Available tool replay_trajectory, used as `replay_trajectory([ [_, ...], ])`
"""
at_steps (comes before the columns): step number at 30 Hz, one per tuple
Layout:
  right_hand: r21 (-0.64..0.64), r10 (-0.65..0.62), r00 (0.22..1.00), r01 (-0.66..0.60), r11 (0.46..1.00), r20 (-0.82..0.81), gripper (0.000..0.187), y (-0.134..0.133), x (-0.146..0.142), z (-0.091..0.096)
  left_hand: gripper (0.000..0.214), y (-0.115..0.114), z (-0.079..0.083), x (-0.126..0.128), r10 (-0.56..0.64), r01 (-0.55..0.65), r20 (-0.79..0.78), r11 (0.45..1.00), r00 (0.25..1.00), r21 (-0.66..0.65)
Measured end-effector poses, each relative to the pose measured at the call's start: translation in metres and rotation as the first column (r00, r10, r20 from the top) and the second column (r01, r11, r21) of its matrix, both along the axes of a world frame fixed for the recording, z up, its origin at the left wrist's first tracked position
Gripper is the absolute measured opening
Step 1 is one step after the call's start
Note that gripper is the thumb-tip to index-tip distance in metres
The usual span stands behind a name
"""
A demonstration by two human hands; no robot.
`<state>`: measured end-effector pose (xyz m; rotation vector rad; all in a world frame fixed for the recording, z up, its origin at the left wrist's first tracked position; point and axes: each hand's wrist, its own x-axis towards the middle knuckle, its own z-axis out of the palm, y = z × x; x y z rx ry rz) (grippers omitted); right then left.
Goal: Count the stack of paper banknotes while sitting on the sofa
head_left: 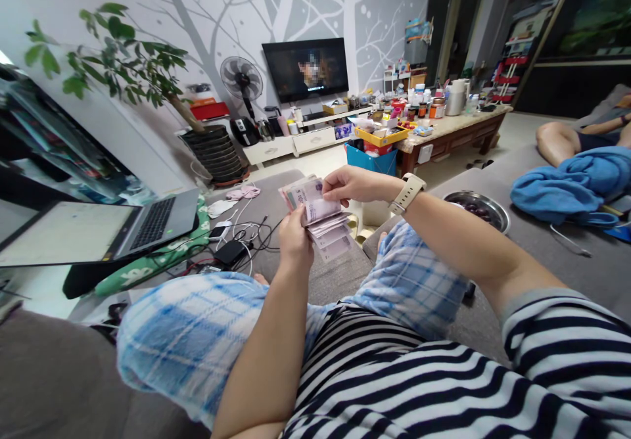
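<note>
Left hand [294,242] clamps banknote stack [319,219] above plaid shorts [197,334], grip pinching notes from below. Right hand [357,186], cream-strapped watch [407,192] at wrist, grip pinching top edge of same stack. Beside knees on grey sofa [315,275]: black charger [231,252], tangled cables [251,232], open laptop [152,227]; steel bowl of dark fruit [478,209], blue cloth [566,186]. Further right, another person's bare leg [557,143]. Beyond, table [453,130] crowded with bottles and jars, blue bin [371,160], lit television [305,69], pedestal fan [241,79].
</note>
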<state>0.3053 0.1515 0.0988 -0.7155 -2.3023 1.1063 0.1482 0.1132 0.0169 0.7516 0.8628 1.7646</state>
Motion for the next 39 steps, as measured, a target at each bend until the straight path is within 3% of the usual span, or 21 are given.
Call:
replay_trajectory([
  [4, -0.032, 0.012, 0.998, -0.010, 0.999, 0.059, 0.020, -0.0019, -0.0006, 0.0003, 0.021, -0.0014, 0.0016, 0.0010, 0.027, -0.027, 0.032, 0.999, 0.999, 0.017],
  [10, 0.113, -0.281, 0.951, 0.267, 0.957, 0.132, 0.031, 0.0035, 0.0012, -0.0006, 0.027, -0.0037, 0.0015, 0.0012, -0.037, 0.035, 0.017, 0.997, 0.999, 0.063],
  [14, 0.160, -0.366, 0.924, 0.347, 0.924, 0.113, 0.031, 0.0050, 0.0012, -0.0007, 0.028, -0.0044, 0.0018, 0.0017, -0.056, 0.055, 0.003, 0.995, 0.998, 0.081],
  [19, 0.170, -0.364, 0.928, 0.346, 0.923, 0.086, 0.020, 0.0032, -0.0010, -0.0012, 0.031, -0.0059, 0.0030, 0.0024, -0.092, 0.093, -0.013, 0.990, 0.996, 0.111],
  [33, 0.178, -0.350, 0.934, 0.333, 0.926, 0.076, 0.017, 0.0060, -0.0010, -0.0025, 0.028, -0.0037, 0.0030, 0.0027, -0.040, 0.039, 0.006, 0.998, 0.999, 0.051],
  [39, 0.113, -0.247, 0.969, 0.244, 0.963, 0.017, 0.016, 0.0021, -0.0003, 0.0003, 0.026, 0.0008, -0.0012, 0.0000, -0.024, 0.023, 0.024, 0.998, 0.999, 0.066],
])
